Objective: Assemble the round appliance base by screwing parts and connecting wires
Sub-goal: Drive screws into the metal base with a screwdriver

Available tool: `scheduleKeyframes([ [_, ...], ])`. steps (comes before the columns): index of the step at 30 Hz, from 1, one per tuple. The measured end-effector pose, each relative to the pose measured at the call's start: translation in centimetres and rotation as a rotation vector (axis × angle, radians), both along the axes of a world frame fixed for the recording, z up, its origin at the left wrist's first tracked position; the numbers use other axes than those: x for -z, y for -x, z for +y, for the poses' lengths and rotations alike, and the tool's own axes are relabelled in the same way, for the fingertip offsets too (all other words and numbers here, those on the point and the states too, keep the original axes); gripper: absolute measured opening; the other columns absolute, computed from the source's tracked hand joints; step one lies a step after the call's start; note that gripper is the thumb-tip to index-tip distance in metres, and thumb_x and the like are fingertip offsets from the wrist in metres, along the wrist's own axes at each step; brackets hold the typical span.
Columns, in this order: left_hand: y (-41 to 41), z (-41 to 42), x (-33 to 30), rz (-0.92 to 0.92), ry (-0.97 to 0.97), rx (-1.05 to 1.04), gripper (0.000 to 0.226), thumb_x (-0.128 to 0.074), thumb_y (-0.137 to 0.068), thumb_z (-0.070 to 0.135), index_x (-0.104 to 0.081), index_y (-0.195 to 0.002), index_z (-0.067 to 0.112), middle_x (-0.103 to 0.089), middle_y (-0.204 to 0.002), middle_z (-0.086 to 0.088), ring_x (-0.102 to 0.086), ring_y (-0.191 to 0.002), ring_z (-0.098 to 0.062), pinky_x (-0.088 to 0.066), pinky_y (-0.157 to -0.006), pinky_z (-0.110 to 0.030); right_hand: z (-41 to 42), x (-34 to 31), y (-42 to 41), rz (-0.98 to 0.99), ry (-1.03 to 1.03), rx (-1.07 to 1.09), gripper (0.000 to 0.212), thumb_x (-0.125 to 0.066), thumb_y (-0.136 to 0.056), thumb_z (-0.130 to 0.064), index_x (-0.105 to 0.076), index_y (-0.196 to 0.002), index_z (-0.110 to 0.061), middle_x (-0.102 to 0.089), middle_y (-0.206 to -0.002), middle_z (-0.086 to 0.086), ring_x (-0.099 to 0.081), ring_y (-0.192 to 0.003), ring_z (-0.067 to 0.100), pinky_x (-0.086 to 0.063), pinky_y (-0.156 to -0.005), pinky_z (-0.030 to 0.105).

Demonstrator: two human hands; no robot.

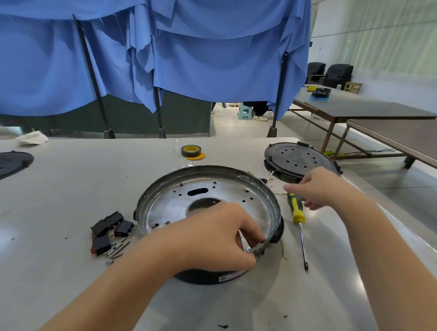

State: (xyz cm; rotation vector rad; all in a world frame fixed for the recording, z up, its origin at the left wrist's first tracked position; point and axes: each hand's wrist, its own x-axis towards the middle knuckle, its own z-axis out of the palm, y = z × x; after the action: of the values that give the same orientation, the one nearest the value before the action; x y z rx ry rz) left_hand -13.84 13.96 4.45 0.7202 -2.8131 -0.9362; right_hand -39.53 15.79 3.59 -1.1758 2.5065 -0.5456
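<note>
The round appliance base, a metal pan with a dark outer ring and several holes, lies on the white table. My left hand curls over its near rim and pinches a small metal part there. My right hand hovers right of the base, over the handle of a yellow and green screwdriver, its fingers bent; whether it holds the thin wires beside it I cannot tell. A second black round plate lies behind that hand.
Several black switches and small metal connectors lie left of the base. A roll of tape sits behind it. Another black plate is at the far left edge. Blue cloth hangs behind the table.
</note>
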Motion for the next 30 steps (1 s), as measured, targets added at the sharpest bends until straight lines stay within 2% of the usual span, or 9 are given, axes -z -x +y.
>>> scheduleKeyframes([
  [4,0.7,0.2,0.7,0.082,0.033,-0.008,0.034,-0.062,-0.081,0.021,-0.07,-0.113,0.029,-0.073,-0.083,0.009,-0.065,-0.075,0.002,-0.053,-0.073,-0.015,0.3,-2.0,-2.5,-0.189,-0.028,-0.215,0.043,-0.066,-0.08,-0.056,-0.064,-0.09,-0.014,-0.072,-0.076,0.003,-0.071,-0.058,0.011,-0.054,-0.05,0.021],
  [7,1.0,0.3,0.8,0.132,0.007,-0.004,0.023,-0.061,-0.085,0.02,-0.073,-0.104,0.02,-0.073,-0.086,-0.001,-0.066,-0.076,-0.011,-0.053,-0.073,-0.022,0.2,-1.7,-4.0,-0.132,-0.131,-0.297,0.032,-0.071,-0.083,-0.035,-0.063,-0.094,-0.006,-0.073,-0.078,0.01,-0.072,-0.06,0.016,-0.055,-0.05,0.024],
  [10,0.6,-0.3,0.1,0.192,-0.043,-0.01,0.017,-0.063,-0.089,0.026,-0.076,-0.099,0.024,-0.072,-0.085,0.017,-0.064,-0.076,0.004,-0.048,-0.066,-0.008,0.0,-1.1,-4.5,-0.086,-0.173,-0.295,0.014,-0.06,-0.084,-0.013,-0.059,-0.089,0.0,-0.073,-0.075,0.018,-0.073,-0.065,0.025,-0.061,-0.061,0.033],
  [13,-0.7,-2.0,-1.1,0.229,-0.066,-0.073,0.014,-0.063,-0.09,0.029,-0.075,-0.097,0.028,-0.07,-0.076,0.022,-0.062,-0.065,0.006,-0.045,-0.054,-0.007,-0.2,-0.9,-4.3,-0.057,-0.154,-0.278,0.011,-0.054,-0.088,-0.011,-0.057,-0.088,0.0,-0.072,-0.067,0.012,-0.071,-0.056,0.02,-0.057,-0.054,0.027],
  [17,-2.8,-5.1,-1.8,0.248,0.065,-0.246,0.013,-0.064,-0.089,0.031,-0.075,-0.096,0.035,-0.07,-0.082,0.021,-0.064,-0.079,0.004,-0.047,-0.067,-0.012,-0.4,-0.4,-3.6,-0.012,-0.065,-0.255,0.008,-0.053,-0.094,-0.013,-0.057,-0.091,-0.006,-0.069,-0.079,0.014,-0.066,-0.044,0.015,-0.047,-0.041,0.02],
  [21,-4.3,-7.4,-1.6,0.184,0.195,-0.393,0.019,-0.066,-0.088,0.031,-0.071,-0.106,0.031,-0.063,-0.091,0.019,-0.059,-0.081,-0.001,-0.04,-0.064,-0.009,-0.6,0.0,-3.2,0.117,-0.014,-0.242,0.019,-0.056,-0.095,-0.024,-0.062,-0.112,-0.018,-0.067,-0.084,0.002,-0.064,-0.056,0.013,-0.052,-0.053,0.026],
  [25,-5.3,-8.9,-0.8,-0.028,0.293,-0.493,0.042,-0.065,-0.087,0.033,-0.056,-0.127,0.026,-0.056,-0.106,0.007,-0.053,-0.083,-0.006,-0.04,-0.068,-0.02,-0.7,0.1,-3.0,0.216,0.008,-0.23,0.03,-0.056,-0.094,-0.032,-0.061,-0.122,-0.022,-0.067,-0.105,0.001,-0.06,-0.077,0.012,-0.051,-0.076,0.032],
  [28,-5.5,-9.4,-0.3,-0.079,0.207,-0.505,0.054,-0.066,-0.087,0.028,-0.047,-0.138,0.023,-0.054,-0.111,0.005,-0.054,-0.088,-0.008,-0.041,-0.068,-0.02,-0.8,-0.3,-3.7,0.362,0.078,-0.246,0.038,-0.055,-0.093,-0.037,-0.056,-0.128,-0.022,-0.061,-0.113,0.0,-0.057,-0.096,0.016,-0.048,-0.087,0.034],
  [30,-5.5,-9.7,-0.2,-0.034,0.168,-0.502,0.063,-0.067,-0.086,0.022,-0.04,-0.142,0.025,-0.053,-0.122,0.002,-0.055,-0.098,-0.012,-0.043,-0.076,-0.021,-0.6,-1.2,-5.1,0.366,0.202,-0.322,0.034,-0.055,-0.093,-0.039,-0.058,-0.123,-0.024,-0.057,-0.106,-0.004,-0.054,-0.095,0.013,-0.047,-0.085,0.031],
])
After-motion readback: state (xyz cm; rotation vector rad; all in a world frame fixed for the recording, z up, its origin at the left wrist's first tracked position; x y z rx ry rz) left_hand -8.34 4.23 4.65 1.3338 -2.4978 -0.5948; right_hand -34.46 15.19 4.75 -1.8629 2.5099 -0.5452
